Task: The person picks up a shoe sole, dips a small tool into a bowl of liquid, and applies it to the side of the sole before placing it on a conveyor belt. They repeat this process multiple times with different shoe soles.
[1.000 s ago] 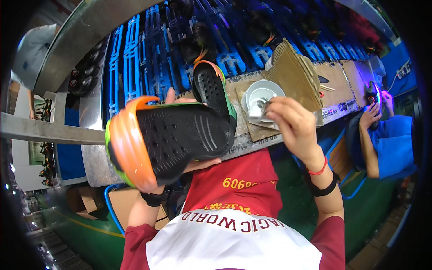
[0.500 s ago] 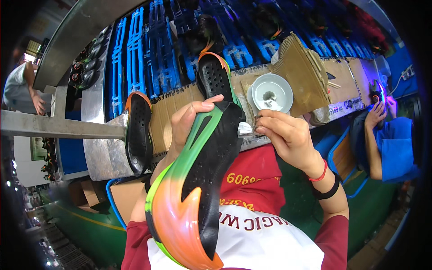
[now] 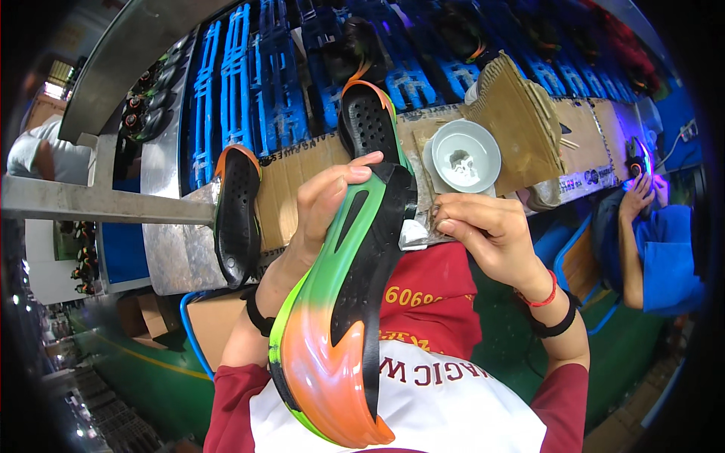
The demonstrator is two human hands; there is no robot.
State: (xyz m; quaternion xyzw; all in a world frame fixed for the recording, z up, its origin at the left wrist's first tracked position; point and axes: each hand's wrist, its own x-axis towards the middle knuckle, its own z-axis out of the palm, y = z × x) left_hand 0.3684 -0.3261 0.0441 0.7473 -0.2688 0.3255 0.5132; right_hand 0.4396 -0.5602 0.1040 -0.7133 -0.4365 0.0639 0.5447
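Fingers [image 3: 343,177] of the left hand [image 3: 321,215] clamp the sole [image 3: 340,317], likely light, stiff foam; right hand [image 3: 483,234] pinches a cloth [image 3: 414,235] at its edge.

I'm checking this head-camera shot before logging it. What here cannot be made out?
- Right hand: its fingertips curl around a small whitish piece; what that piece is stays unclear.
- Left hand: the palm is hidden behind the green-and-orange shoe sole it holds.
- White bowl: its pale contents are too small to identify.
- Co-worker in blue: bent and blurred at the fisheye rim; hands unclear.
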